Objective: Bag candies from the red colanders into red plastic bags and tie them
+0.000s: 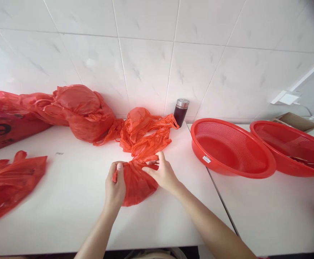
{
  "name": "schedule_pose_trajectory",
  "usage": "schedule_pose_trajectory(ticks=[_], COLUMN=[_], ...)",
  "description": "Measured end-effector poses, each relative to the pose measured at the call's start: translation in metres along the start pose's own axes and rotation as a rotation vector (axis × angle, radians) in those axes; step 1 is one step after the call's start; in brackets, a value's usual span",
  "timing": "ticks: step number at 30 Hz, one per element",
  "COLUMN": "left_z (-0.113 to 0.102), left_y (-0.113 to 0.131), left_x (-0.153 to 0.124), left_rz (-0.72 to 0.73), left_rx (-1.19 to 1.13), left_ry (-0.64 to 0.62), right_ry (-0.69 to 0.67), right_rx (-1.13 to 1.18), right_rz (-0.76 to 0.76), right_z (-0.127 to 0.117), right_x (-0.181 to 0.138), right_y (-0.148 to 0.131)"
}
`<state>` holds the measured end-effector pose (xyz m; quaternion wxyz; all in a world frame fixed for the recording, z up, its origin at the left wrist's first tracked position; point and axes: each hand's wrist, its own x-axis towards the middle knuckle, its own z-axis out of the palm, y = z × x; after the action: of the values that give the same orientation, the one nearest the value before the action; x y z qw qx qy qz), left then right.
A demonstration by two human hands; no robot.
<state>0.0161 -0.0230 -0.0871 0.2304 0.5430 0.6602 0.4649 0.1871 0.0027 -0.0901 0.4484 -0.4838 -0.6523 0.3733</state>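
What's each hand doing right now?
Left hand: closed, holding a gathered end of the red bag.
Right hand: partly curled at the same bag; grip can't be told.

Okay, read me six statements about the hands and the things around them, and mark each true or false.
1. The left hand and the right hand are both at one red bag. True.
2. The left hand lies flat and holds nothing. False: it grips part of the red bag.
3. A dark bottle with a silvery cap stands near the tiled wall. True.
4. Only one basket is in view. False: there is a left basket and a right basket.
5. A white label is on the outside of the left basket. True.
6. The dark bottle stands inside the left basket. False: it stands outside it.
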Motion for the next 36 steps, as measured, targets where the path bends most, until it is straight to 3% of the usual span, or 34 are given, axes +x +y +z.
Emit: schedule_pose_trajectory(ticks=[4, 9, 13, 19, 26, 36], left_z=[0.013, 0.02, 0.025, 0.03, 0.023, -0.022], left_y=[-0.01, -0.03, -0.039, -0.049, -0.054, -0.059], left_x=[-0.002, 0.025, 0.05, 0.068, 0.071, 0.016], left_rz=[0.014, 0.074, 0.12, 0.148, 0.1, -0.036], left_rx=[0.183, 0.439, 0.589, 0.702, 0.673, 0.279], left_ry=[-0.003, -0.15, -0.264, -0.327, -0.305, -0.192], right_ry=[0.055, 0.007, -0.041, -0.069, -0.002, 0.259], right_rx=[-0.272, -0.651, -0.731, -0.801, -0.841, -0.729], right_rz=[-0.056, -0.025, 0.019, 0.062, 0.046, 0.12], right_z=[0.017, 0.012, 0.008, 0.007, 0.009, -0.013], right_x=[-0.003, 0.015, 0.031, 0.038, 0.037, 0.039], right_y=[0.01, 0.03, 0.047, 0.063, 0.07, 0.078])
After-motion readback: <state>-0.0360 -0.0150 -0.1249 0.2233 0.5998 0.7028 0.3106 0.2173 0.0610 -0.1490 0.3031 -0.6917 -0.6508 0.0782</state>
